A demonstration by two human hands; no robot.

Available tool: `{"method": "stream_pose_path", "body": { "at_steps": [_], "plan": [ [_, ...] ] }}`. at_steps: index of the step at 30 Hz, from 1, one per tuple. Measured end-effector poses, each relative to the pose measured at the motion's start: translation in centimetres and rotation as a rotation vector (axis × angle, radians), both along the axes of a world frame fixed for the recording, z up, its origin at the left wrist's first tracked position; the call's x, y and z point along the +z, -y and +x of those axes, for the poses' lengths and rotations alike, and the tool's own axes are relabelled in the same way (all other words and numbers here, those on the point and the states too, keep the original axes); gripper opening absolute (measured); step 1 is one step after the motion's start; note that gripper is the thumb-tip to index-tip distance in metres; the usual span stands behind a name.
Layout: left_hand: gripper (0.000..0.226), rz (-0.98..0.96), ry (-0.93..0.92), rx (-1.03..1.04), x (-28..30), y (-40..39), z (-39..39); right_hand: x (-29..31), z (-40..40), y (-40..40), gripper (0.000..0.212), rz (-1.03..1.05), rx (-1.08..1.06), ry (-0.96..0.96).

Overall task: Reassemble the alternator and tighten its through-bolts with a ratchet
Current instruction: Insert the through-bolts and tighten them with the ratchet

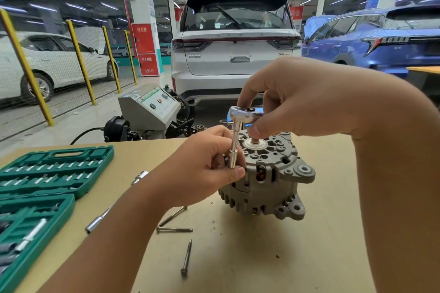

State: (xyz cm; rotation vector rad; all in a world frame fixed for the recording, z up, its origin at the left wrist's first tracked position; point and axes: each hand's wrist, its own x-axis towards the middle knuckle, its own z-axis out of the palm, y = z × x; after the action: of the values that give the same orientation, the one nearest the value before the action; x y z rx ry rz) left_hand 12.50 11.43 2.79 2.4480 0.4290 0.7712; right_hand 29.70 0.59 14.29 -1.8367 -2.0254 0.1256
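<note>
A grey alternator stands on the tan table, shaft end up. A chrome ratchet with an extension and socket stands upright at the housing's left edge. My right hand grips the ratchet head from above. My left hand pinches the socket at the extension's lower end, against the alternator's left side. Three loose through-bolts lie on the table in front: two crossing near my left forearm, one nearer to me.
An open green socket case lies at the table's left. A loose socket and an extension bar lie between case and arm. Beyond the table stand a grey test machine, parked cars and yellow fence posts.
</note>
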Motion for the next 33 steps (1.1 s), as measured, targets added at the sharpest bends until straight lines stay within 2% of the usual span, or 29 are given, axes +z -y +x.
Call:
{"method": "stream_pose_path", "body": {
  "at_steps": [3, 6, 8, 10, 13, 15, 22, 27, 29, 33],
  "plan": [
    [0.011, -0.022, 0.012, 0.001, -0.1, 0.1, 0.0, -0.1, 0.1, -0.1, 0.026, 0.006, -0.034, 0.015],
    [0.035, -0.029, 0.043, 0.007, -0.2, 0.1, 0.0, -0.1, 0.3, -0.1, 0.027, 0.012, -0.072, 0.03],
    [0.04, -0.024, 0.046, 0.011, -0.2, 0.0, 0.1, -0.1, 0.3, -0.2, 0.027, 0.016, -0.085, 0.046],
    [0.034, -0.018, 0.042, 0.013, -0.4, -0.1, 0.0, -0.2, 0.2, -0.2, 0.025, 0.019, -0.088, 0.058],
    [0.012, -0.073, 0.057, -0.033, -0.5, -0.2, -0.2, -0.3, 0.1, -0.4, 0.024, 0.022, -0.073, 0.059],
    [0.021, -0.079, 0.09, -0.027, -0.7, -0.4, -0.2, -0.3, 0.0, -0.6, 0.025, 0.02, -0.065, 0.069],
    [0.014, -0.054, 0.233, -0.007, -1.1, -0.3, 0.4, -0.1, 0.0, -0.7, 0.034, 0.023, -0.047, 0.14],
    [0.006, -0.105, 0.389, -0.001, -1.3, 0.3, 1.1, -0.3, -0.4, -0.7, 0.03, -0.007, -0.02, 0.147],
    [0.006, -0.107, 0.404, 0.016, -1.4, 0.3, 1.1, -0.3, -0.4, -0.8, 0.022, -0.008, 0.009, 0.123],
    [0.008, -0.144, 0.442, 0.002, -1.5, 0.2, 1.1, 0.0, -0.4, -0.9, 0.028, 0.003, 0.061, 0.064]
  ]
}}
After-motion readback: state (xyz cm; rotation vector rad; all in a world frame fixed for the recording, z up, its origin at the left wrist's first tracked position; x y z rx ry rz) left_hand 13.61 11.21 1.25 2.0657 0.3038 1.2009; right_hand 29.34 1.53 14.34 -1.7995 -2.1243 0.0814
